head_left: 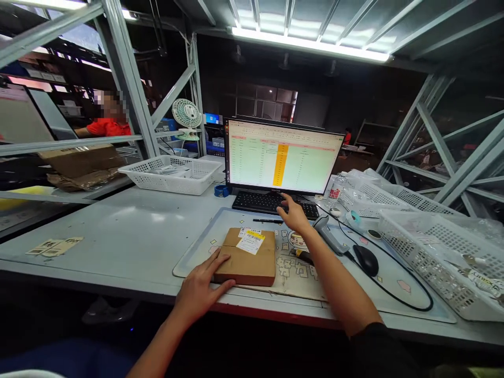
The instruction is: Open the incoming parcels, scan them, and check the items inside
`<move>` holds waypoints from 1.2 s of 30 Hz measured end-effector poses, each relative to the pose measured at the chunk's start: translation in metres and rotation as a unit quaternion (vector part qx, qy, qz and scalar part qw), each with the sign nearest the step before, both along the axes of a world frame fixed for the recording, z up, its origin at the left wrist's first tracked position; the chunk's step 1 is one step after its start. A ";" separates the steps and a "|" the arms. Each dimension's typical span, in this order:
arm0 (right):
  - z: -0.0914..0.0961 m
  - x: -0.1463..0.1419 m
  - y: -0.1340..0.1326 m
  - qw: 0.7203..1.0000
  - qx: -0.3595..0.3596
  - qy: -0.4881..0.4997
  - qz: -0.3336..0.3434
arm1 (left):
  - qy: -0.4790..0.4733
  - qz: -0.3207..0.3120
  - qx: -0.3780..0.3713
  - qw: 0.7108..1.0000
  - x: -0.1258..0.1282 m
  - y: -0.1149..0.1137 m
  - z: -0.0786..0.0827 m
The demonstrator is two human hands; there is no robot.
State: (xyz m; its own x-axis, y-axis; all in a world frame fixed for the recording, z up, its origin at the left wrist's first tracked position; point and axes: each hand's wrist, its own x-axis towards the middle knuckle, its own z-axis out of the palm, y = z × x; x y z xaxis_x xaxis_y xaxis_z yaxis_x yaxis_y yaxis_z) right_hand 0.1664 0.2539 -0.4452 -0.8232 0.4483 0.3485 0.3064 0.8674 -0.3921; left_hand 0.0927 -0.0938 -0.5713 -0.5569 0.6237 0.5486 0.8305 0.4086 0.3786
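A flat brown cardboard box [246,257] with a white and yellow label [251,242] lies on the desk mat. My left hand [200,286] grips its near left corner, fingers along the left side and top, thumb by the front face. Over the black keyboard [255,202], my right hand [293,212] stretches out its index finger; nothing is held in it. Whether the fingertip touches a key, I cannot tell. Behind the keyboard stands a monitor [252,152] showing a spreadsheet with an orange column.
A box cutter [303,255], a barcode scanner [329,236] and a mouse [366,260] lie around my right forearm. A pen [268,221] is beyond the box. White baskets stand at the left [173,181] and right [437,268]. Farther left, a person in red [108,127] is visible.
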 end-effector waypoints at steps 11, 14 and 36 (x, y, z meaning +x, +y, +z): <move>-0.074 0.144 -0.022 0.984 0.031 -0.176 -0.023 | -0.290 -0.004 0.199 0.936 -0.001 0.005 0.021; -0.076 0.140 -0.023 0.987 0.019 -0.149 -0.053 | -0.458 -0.040 0.321 0.828 -0.005 0.008 0.034; -0.056 0.009 -0.036 0.887 -0.443 -0.005 0.129 | -0.159 0.218 -0.055 0.961 -0.030 0.026 0.046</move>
